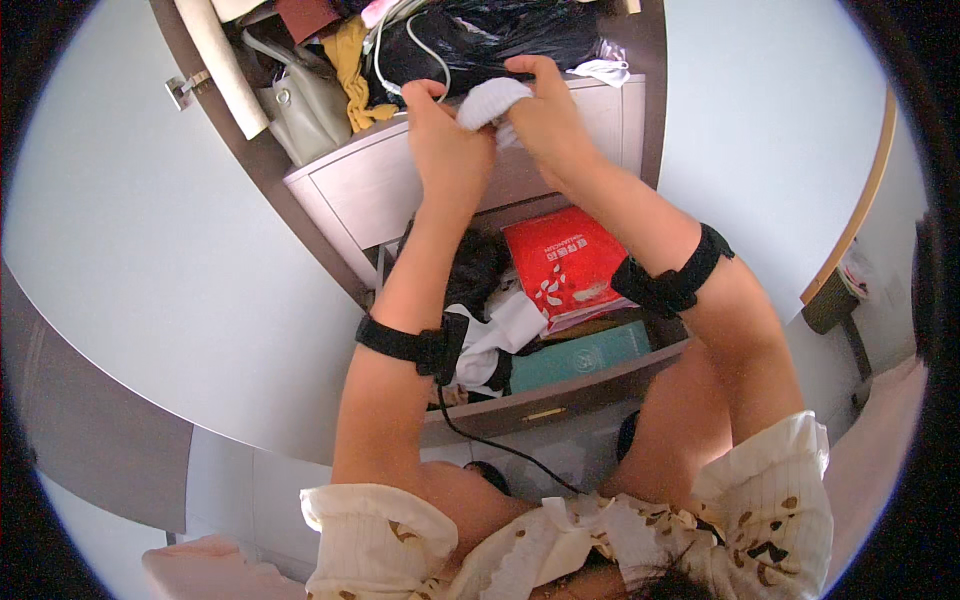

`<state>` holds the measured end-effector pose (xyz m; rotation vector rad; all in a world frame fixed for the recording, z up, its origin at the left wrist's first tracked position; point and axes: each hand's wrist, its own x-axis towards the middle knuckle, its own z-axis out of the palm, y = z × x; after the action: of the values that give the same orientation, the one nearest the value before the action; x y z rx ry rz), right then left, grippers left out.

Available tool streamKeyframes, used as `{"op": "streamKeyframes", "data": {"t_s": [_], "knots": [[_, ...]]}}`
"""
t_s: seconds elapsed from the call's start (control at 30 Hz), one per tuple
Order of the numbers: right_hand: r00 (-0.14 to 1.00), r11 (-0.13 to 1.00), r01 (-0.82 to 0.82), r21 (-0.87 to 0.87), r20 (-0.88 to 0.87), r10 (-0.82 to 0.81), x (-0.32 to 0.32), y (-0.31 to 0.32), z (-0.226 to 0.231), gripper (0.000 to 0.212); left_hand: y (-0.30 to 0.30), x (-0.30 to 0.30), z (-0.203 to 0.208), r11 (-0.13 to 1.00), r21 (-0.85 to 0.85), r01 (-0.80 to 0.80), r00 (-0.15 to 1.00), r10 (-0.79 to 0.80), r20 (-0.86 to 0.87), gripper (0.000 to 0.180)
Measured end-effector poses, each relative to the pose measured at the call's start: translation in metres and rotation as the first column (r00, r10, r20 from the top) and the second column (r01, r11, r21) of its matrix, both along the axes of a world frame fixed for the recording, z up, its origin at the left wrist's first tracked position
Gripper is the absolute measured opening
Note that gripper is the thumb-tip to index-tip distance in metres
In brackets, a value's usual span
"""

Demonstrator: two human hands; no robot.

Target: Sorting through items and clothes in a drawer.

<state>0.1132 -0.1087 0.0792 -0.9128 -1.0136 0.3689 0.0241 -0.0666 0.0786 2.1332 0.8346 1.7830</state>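
Note:
A small white ribbed sock (490,100) is stretched between my two hands, in front of the wardrobe shelf. My left hand (447,150) grips its left side, with the thumb pointing up. From the right, my right hand (552,122) holds the other side, the fingers curled behind it and partly hidden. Both hands are above the front of a closed pale drawer (370,190). Below my forearms an open drawer (540,410) holds a red bag (560,255), a teal box (585,355), white cloth (500,330) and dark fabric (475,265).
On the shelf are a grey-beige handbag (312,115), a yellow cloth (350,75), a black plastic bag (500,40), a white cable (378,60) and another white cloth (605,68). Light wardrobe doors (150,250) stand open at either side. A black cord (480,437) hangs from my left arm strap.

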Motion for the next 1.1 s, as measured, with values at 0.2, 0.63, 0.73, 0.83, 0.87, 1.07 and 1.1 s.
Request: {"op": "streamKeyframes", "data": {"t_s": [0.2,0.63,0.73,0.83,0.87,1.07,1.1], "knots": [[0.875,0.974,0.199,0.109,0.427,-0.227,-0.01,0.037,-0.007,0.048,0.033,-0.024,-0.003,0.917,-0.199,0.346,0.875,-0.238,0.422,0.025],[0.95,0.998,0.052,0.02,0.307,-0.056,0.028,0.052,-0.014,0.041,0.032,-0.033,0.004,0.59,-0.436,0.679,0.722,-0.645,0.251,0.042],[0.99,0.99,-0.135,-0.031,-0.046,0.134,-0.002,0.034,-0.008,0.042,0.034,-0.035,0.004,0.927,-0.225,0.3,0.954,-0.293,0.067,0.047],[0.95,0.949,-0.311,-0.046,-0.019,0.311,-0.014,0.029,-0.008,0.043,0.042,-0.039,-0.002,0.992,-0.117,0.036,0.999,-0.037,-0.005,0.047],[0.917,0.918,-0.397,0.003,-0.041,0.397,-0.02,0.029,-0.01,0.045,0.043,-0.04,-0.004,0.981,-0.184,0.054,0.998,-0.051,0.02,0.048],[0.934,0.999,0.036,0.03,0.354,-0.044,-0.013,0.033,-0.015,0.047,0.041,-0.03,-0.011,0.997,-0.082,-0.002,0.997,0.008,0.07,0.045],[0.934,0.999,0.036,0.03,0.355,-0.044,-0.01,0.037,-0.016,0.047,0.039,-0.027,-0.01,0.997,-0.064,0.043,0.989,-0.033,0.145,0.045]]}}
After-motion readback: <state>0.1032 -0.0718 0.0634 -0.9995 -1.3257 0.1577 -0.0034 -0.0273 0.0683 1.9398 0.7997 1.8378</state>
